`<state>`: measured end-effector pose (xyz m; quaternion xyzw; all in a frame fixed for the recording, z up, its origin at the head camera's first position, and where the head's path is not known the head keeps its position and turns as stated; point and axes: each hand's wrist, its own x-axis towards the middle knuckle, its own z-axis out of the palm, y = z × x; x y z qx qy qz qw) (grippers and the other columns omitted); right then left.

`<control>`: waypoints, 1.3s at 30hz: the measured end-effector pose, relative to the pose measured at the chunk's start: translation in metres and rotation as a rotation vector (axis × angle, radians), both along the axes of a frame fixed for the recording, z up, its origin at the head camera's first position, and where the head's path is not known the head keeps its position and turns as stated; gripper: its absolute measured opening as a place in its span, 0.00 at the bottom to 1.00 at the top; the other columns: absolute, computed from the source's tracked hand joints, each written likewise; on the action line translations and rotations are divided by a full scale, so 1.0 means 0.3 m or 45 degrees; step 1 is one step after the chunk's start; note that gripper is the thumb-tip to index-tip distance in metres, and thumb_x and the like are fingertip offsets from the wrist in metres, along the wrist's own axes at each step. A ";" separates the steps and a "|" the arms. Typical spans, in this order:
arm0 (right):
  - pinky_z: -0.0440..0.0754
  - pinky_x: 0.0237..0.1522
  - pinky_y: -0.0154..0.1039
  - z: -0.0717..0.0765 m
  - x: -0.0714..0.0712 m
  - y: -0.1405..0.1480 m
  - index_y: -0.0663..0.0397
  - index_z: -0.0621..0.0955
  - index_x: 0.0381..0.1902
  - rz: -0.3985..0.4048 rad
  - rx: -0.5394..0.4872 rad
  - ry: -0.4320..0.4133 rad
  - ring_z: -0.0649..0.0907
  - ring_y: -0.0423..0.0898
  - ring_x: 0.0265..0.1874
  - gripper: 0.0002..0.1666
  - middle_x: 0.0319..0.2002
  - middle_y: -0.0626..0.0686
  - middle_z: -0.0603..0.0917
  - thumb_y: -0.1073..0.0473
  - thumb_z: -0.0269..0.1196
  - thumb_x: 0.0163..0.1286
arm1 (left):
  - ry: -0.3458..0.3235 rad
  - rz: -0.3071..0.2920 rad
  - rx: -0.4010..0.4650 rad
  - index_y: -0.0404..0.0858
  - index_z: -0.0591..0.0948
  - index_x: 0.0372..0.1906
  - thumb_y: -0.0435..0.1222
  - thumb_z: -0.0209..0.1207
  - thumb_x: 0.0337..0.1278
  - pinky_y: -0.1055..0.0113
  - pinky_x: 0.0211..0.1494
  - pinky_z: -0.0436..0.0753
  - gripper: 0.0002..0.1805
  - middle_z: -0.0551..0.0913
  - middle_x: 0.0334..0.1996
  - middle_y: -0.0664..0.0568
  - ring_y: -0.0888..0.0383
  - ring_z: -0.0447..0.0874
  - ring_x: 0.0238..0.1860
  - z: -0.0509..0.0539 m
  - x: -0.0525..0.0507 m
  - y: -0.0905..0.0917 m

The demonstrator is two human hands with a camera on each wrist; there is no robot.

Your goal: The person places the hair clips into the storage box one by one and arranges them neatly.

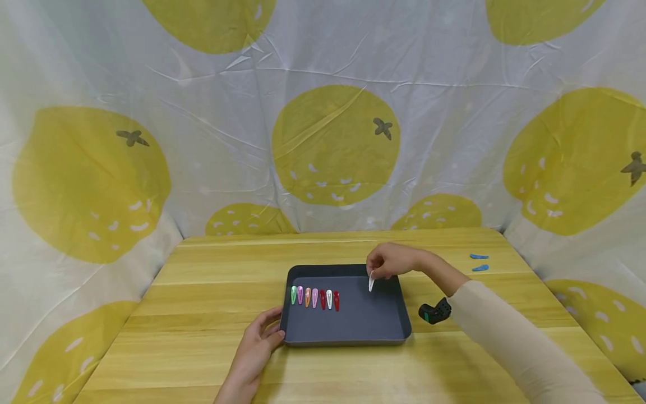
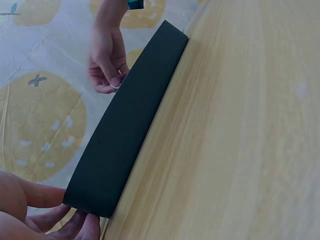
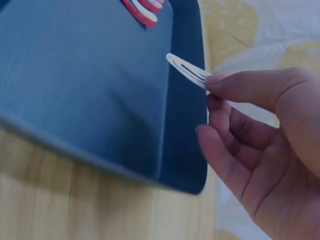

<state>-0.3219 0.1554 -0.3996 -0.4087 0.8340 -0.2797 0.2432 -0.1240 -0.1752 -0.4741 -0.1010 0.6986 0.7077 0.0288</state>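
Observation:
A dark grey baking tray (image 1: 348, 341) lies on the wooden table. My left hand (image 1: 256, 343) grips its near left corner, thumb against the rim and fingers along the outer wall, as the left wrist view also shows. Between thumb and finger my right hand (image 3: 265, 135) pinches a white snap hair clip (image 3: 187, 69) by its wide end. The narrow end points down over the tray's far right part. In the tray's left half several hair clips stand in a side-by-side row: a green clip (image 1: 294, 295) at the left, then pink, orange, red and white ones, with a red clip (image 1: 336, 301) at the right.
Two blue hair clips (image 1: 479, 262) lie on the table (image 1: 202, 314) at the far right. A black strap-like device (image 1: 435, 311) is by the right sleeve, right of the tray. A lemon-print curtain (image 1: 444, 140) hangs behind the table and at both sides.

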 end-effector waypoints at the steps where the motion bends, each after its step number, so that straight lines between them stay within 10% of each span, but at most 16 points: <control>1: 0.79 0.29 0.38 -0.004 -0.001 -0.012 0.55 0.85 0.35 0.001 0.006 0.003 0.77 0.44 0.23 0.07 0.25 0.51 0.80 0.66 0.63 0.74 | 0.001 0.000 -0.001 0.27 0.67 0.73 0.20 0.52 0.68 0.53 0.63 0.78 0.29 0.67 0.71 0.31 0.36 0.68 0.68 0.000 0.000 0.000; 39: 0.74 0.28 0.32 -0.139 0.007 -0.259 0.52 0.83 0.29 0.075 0.166 0.060 0.75 0.36 0.22 0.08 0.22 0.42 0.79 0.66 0.72 0.66 | 0.006 -0.003 0.009 0.27 0.68 0.73 0.19 0.52 0.68 0.58 0.60 0.79 0.29 0.68 0.70 0.32 0.37 0.69 0.67 0.008 0.005 0.001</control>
